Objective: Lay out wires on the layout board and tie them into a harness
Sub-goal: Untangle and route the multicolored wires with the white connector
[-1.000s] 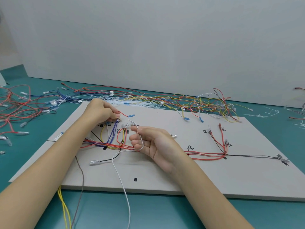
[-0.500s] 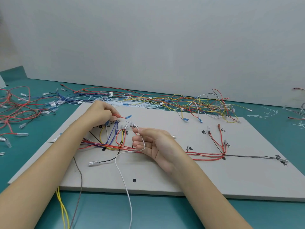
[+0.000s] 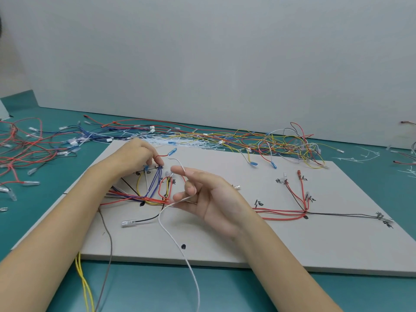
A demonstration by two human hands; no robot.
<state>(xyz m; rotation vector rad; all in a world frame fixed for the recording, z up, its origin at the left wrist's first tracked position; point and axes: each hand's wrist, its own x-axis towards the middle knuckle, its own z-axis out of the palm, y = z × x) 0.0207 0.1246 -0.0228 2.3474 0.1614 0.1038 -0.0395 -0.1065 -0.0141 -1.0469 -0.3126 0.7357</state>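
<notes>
A pale grey layout board (image 3: 247, 244) lies on the teal table. On its left part sits a bundle of blue, yellow and red wires (image 3: 146, 198); red wires and a black wire (image 3: 290, 213) run across its right part. My left hand (image 3: 135, 157) is curled at the top of the left bundle and pinches a red wire with a blue terminal (image 3: 172, 151). My right hand (image 3: 207, 197) hovers palm up beside the bundle. A white wire (image 3: 173, 237) loops over its index finger, passes between its loosely curled fingers and trails off the board's front edge.
Loose coloured wires are piled behind the board (image 3: 270, 143) and on the table at the left (image 3: 24, 152). White cable ties (image 3: 358, 156) lie at the back right. Yellow wires (image 3: 83, 284) and a grey wire (image 3: 109, 251) hang over the front edge. A black wire's clear terminal (image 3: 128, 222) rests on the board.
My right hand's fingers have spread out from a tight curl, with the white wire still threaded through them. My left hand has stayed at the top of the bundle.
</notes>
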